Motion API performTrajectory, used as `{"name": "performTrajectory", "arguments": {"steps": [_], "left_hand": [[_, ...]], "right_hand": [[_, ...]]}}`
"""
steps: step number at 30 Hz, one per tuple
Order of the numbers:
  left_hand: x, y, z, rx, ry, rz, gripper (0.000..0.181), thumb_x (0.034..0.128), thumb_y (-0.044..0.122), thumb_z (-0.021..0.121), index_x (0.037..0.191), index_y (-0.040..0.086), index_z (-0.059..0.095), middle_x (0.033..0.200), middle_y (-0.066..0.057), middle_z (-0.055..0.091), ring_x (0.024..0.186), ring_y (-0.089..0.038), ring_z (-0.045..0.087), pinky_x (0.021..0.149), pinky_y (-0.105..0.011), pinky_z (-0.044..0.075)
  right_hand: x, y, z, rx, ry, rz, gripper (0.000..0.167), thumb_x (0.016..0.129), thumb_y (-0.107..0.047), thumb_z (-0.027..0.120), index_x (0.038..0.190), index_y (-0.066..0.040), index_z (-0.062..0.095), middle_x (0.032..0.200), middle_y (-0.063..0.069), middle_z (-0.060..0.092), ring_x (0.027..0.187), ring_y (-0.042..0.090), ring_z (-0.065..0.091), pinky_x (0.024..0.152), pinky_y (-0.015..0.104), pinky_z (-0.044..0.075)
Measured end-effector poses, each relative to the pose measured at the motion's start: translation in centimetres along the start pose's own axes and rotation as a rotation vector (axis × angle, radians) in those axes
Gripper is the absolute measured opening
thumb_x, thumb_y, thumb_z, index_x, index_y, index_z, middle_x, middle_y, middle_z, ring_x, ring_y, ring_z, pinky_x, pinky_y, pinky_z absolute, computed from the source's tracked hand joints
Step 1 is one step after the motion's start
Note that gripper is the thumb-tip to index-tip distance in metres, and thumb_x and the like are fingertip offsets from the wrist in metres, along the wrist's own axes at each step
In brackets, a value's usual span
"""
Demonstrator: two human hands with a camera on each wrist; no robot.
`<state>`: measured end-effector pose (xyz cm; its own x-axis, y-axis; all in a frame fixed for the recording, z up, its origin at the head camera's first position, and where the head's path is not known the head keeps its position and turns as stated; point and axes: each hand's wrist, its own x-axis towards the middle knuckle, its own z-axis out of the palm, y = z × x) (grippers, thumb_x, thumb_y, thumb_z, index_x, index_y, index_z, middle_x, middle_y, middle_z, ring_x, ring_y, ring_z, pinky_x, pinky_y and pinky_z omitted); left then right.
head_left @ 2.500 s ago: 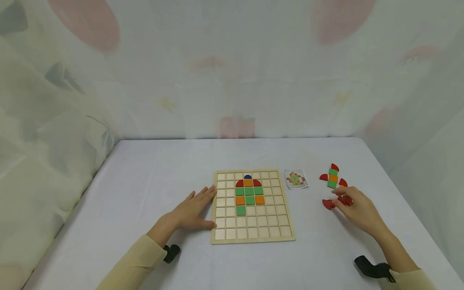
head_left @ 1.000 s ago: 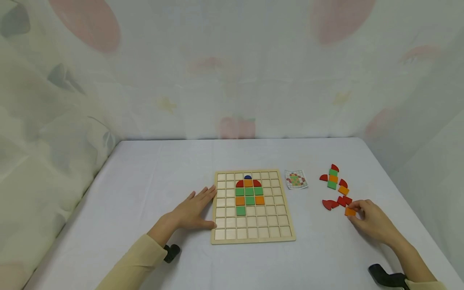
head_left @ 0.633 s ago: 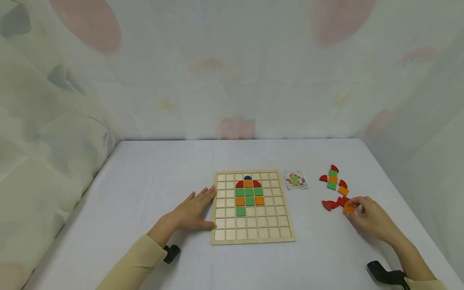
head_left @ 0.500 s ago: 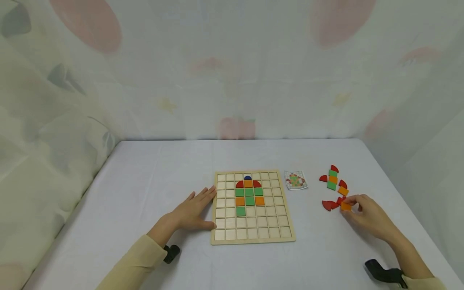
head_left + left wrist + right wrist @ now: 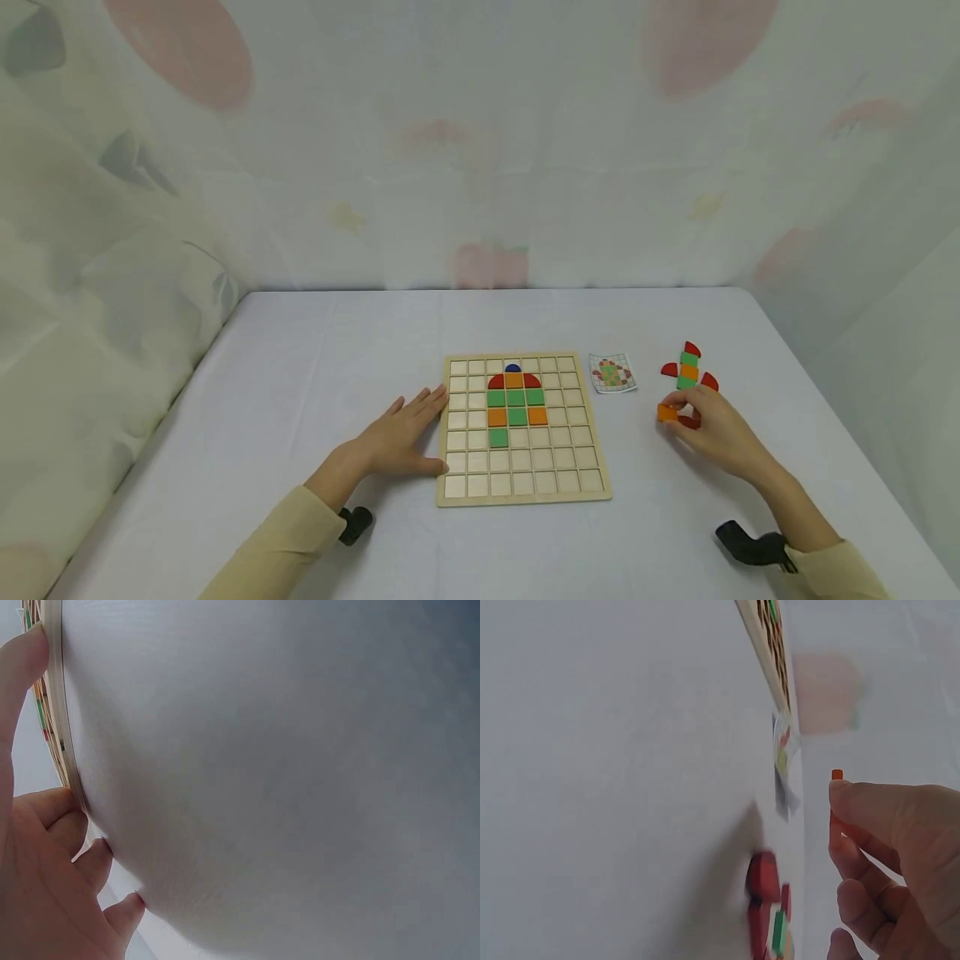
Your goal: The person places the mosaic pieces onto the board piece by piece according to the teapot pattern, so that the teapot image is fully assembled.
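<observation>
My right hand pinches an orange square tile between thumb and fingers, raised over the table; in the right wrist view the orange tile shows edge-on. Below and behind that hand lie loose red quarter-round tiles, partly covered by it. My left hand rests with spread fingers at the left edge of a wooden grid board. The left wrist view has the left thumb and fingertips against the board's side. On the board, green, orange and red tiles and a blue half-round form a figure.
A small printed pattern card lies to the right of the board. Beyond my right hand are more loose tiles, among them a green tile and a red quarter-round. A white cloth covers the table.
My right hand picked up an orange tile at the right, slid it left near the red pieces, then lifted it toward the board. My left hand and the tiles on the board stayed put.
</observation>
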<state>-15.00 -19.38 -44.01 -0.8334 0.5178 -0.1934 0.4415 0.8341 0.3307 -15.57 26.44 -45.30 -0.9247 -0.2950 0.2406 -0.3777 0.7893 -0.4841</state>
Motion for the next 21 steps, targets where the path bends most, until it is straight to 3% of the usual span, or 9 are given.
{"name": "performTrajectory", "arguments": {"steps": [21], "left_hand": [[0.0, 0.0, 0.0, 0.015, 0.0, 0.006, 0.099, 0.0746, 0.054, 0.067, 0.147, 0.007, 0.02, 0.155, -0.005, 0.013, 0.141, -0.028, 0.016, 0.109, -0.057, 0.014]], "right_hand": [[4.0, -5.8, 4.6, 0.028, -0.073, -0.133, 0.028, 0.074, -0.016, 0.076, 0.099, -0.013, 0.062, 0.092, -0.003, 0.058, 0.084, 0.016, 0.051, 0.071, 0.03, 0.047]]}}
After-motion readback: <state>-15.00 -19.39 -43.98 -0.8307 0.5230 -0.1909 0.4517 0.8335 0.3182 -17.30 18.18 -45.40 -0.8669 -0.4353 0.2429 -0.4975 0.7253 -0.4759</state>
